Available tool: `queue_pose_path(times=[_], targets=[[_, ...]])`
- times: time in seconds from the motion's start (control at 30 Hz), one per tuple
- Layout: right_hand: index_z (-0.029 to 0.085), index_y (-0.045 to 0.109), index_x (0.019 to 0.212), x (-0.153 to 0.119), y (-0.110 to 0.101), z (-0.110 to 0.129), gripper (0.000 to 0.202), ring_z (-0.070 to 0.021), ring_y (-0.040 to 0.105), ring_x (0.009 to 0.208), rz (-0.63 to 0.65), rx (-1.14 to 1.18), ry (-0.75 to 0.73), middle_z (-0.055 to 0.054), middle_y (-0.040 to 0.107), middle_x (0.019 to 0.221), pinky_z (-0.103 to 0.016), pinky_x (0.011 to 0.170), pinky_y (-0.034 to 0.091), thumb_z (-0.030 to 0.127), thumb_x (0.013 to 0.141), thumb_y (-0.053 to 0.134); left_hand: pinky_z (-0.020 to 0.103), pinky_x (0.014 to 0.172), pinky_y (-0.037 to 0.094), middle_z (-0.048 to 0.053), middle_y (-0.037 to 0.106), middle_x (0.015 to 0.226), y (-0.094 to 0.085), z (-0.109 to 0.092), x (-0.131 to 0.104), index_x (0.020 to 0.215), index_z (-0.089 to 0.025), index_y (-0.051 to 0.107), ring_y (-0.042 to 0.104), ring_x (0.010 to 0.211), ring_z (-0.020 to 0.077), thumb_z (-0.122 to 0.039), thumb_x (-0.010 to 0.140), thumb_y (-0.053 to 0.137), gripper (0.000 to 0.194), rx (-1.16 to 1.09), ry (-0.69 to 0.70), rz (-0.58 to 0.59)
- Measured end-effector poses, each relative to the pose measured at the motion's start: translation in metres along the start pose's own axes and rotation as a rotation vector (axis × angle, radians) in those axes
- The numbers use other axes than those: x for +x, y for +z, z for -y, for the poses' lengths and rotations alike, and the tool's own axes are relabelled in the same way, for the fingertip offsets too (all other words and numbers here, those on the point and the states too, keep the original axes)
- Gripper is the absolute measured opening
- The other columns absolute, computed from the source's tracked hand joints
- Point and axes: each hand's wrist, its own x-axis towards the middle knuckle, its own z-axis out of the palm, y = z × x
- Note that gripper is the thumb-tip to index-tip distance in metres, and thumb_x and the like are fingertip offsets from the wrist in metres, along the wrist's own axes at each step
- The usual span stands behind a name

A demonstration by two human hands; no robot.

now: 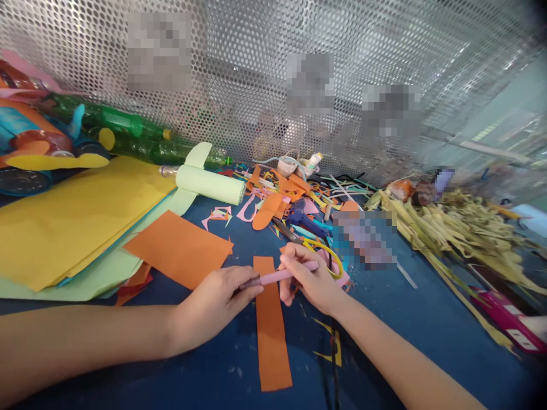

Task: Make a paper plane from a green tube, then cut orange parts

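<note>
Between my two hands, a slim pink tube (273,277) is held nearly level, with a darker greyish left end. My left hand (213,302) pinches that left end between thumb and fingers. Around the tube's right part close the fingers of my right hand (310,279). Below the tube, a long orange paper strip (272,347) lies flat on the blue table (231,364). Just beyond my right hand are scissors with a yellow handle (331,253), partly hidden. A larger orange paper sheet (179,247) lies beyond my left hand.
Yellow sheets (77,222) are stacked at left, beside green bottles (111,122) and a tube wrapped in pale green paper (211,185). Paper scraps (269,208) and a dark blue tool (307,221) lie ahead. Dried leaf strips (453,228) are at right; a perforated metal panel (248,62) stands behind.
</note>
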Motion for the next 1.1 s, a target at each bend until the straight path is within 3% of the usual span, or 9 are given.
queue_pose_path(times=[0.4, 0.73, 0.8, 0.87, 0.93, 1.0, 1.1], targets=[[0.021, 0.043, 0.068, -0.006, 0.002, 0.010, 0.019, -0.0104, 0.059, 0.045, 0.083, -0.257, -0.128, 0.005, 0.063, 0.050, -0.022, 0.050, 0.046, 0.029, 0.085, 0.048, 0.021, 0.053, 0.041, -0.002, 0.053, 0.065, 0.000, -0.002, -0.007, 0.076, -0.018, 0.048, 0.052, 0.056, 0.0113, -0.025, 0.092, 0.033, 0.024, 0.033, 0.095, 0.026], [0.020, 0.045, 0.071, -0.016, 0.008, 0.018, 0.019, -0.0083, 0.053, 0.039, 0.039, -0.286, -0.113, 0.007, 0.057, 0.045, -0.019, 0.044, 0.039, 0.031, 0.087, 0.046, 0.022, 0.055, 0.041, -0.001, 0.052, 0.067, 0.003, -0.001, -0.007, 0.079, -0.018, 0.050, 0.052, 0.060, 0.0115, -0.027, 0.092, 0.033, 0.023, -0.002, 0.085, 0.043], [0.020, 0.048, 0.070, -0.016, -0.002, 0.025, 0.021, -0.0074, 0.046, 0.034, 0.016, -0.329, -0.146, 0.008, 0.051, 0.041, -0.018, 0.039, 0.035, 0.033, 0.086, 0.046, 0.021, 0.054, 0.041, -0.002, 0.050, 0.068, 0.001, -0.004, -0.004, 0.093, -0.019, 0.050, 0.051, 0.058, 0.0111, -0.030, 0.092, 0.034, 0.020, -0.066, 0.049, 0.026], [0.020, 0.048, 0.068, -0.011, -0.018, 0.029, 0.026, -0.0066, 0.037, 0.029, -0.142, -0.316, -0.260, 0.010, 0.041, 0.036, -0.018, 0.035, 0.029, 0.036, 0.088, 0.042, 0.021, 0.053, 0.042, -0.003, 0.048, 0.068, -0.002, -0.006, -0.002, 0.109, -0.019, 0.044, 0.048, 0.056, 0.0108, -0.030, 0.092, 0.034, 0.023, -0.125, -0.017, -0.020], [0.021, 0.048, 0.071, -0.003, -0.039, 0.030, 0.022, -0.0088, 0.044, 0.037, -0.403, -0.385, -0.377, 0.008, 0.046, 0.043, -0.021, 0.042, 0.036, 0.034, 0.088, 0.043, 0.022, 0.053, 0.043, -0.003, 0.048, 0.069, -0.004, -0.008, -0.001, 0.108, -0.019, 0.043, 0.048, 0.056, 0.0108, -0.028, 0.091, 0.034, 0.022, -0.136, -0.043, -0.069], [0.021, 0.054, 0.084, 0.007, -0.060, 0.026, 0.010, -0.0134, 0.058, 0.059, -0.546, -0.626, -0.448, 0.002, 0.058, 0.063, -0.025, 0.058, 0.045, 0.030, 0.083, 0.051, 0.023, 0.058, 0.044, -0.001, 0.050, 0.074, -0.004, -0.009, -0.001, 0.097, -0.019, 0.048, 0.050, 0.063, 0.0116, -0.024, 0.090, 0.036, 0.015, -0.091, 0.005, -0.068], [0.021, 0.060, 0.094, 0.017, -0.080, 0.015, 0.018, -0.0183, 0.061, 0.081, -0.481, -1.066, -0.362, -0.004, 0.065, 0.086, -0.030, 0.070, 0.047, 0.024, 0.086, 0.044, 0.026, 0.067, 0.046, 0.002, 0.052, 0.079, -0.001, -0.010, -0.003, 0.085, -0.018, 0.054, 0.052, 0.073, 0.0133, -0.018, 0.088, 0.039, 0.016, 0.003, 0.124, -0.042]])
